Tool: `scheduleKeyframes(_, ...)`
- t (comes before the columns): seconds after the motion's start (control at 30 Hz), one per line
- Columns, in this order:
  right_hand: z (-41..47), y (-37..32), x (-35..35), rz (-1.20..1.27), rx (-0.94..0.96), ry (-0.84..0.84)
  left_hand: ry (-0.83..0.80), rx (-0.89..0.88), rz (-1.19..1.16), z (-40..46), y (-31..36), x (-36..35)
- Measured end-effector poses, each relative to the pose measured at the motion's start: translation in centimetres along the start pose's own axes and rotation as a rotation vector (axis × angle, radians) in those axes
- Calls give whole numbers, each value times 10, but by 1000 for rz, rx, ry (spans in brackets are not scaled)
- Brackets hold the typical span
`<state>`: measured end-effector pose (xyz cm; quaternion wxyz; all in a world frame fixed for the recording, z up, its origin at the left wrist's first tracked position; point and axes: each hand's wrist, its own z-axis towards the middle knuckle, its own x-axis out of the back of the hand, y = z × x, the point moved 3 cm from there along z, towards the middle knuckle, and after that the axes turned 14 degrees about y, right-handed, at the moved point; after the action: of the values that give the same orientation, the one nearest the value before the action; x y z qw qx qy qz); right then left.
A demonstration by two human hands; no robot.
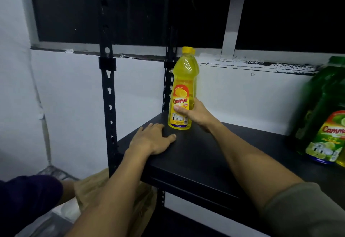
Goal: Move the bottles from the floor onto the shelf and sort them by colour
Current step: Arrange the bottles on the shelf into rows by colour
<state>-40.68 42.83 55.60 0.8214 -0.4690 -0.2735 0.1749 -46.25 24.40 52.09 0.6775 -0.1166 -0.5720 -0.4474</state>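
Upright yellow bottle [182, 95], right hand [196, 114] gripping

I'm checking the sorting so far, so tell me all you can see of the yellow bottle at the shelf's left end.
The yellow bottle is clear plastic filled with yellow liquid, with a yellow screw cap and a red-and-yellow "Cammer" label showing a lemon. It stands upright near the back left corner of the black shelf, beside a black upright post. The right hand grips its lower body, thumb across the label. A second yellow cap peeks out right behind it. The left hand lies flat on the shelf nearby, not touching it.
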Motion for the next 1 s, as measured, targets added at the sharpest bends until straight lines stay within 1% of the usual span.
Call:
scheduleKeyframes(0.2, 1, 2, -2, 27, -27, 33, 4, 30, -16, 6, -5, -6)
scheduleKeyframes(0.47, -2, 3, -8, 19, -24, 139, 16, 46, -39, 9, -6, -7)
scheduleKeyframes(0.7, -3, 8, -12, 44, -13, 188, 23, 41, -42, 10, -7, -7)
scheduleKeyframes(1.0, -5, 6, -14, 42, -44, 220, 30, 39, -54, 9, -6, -6)
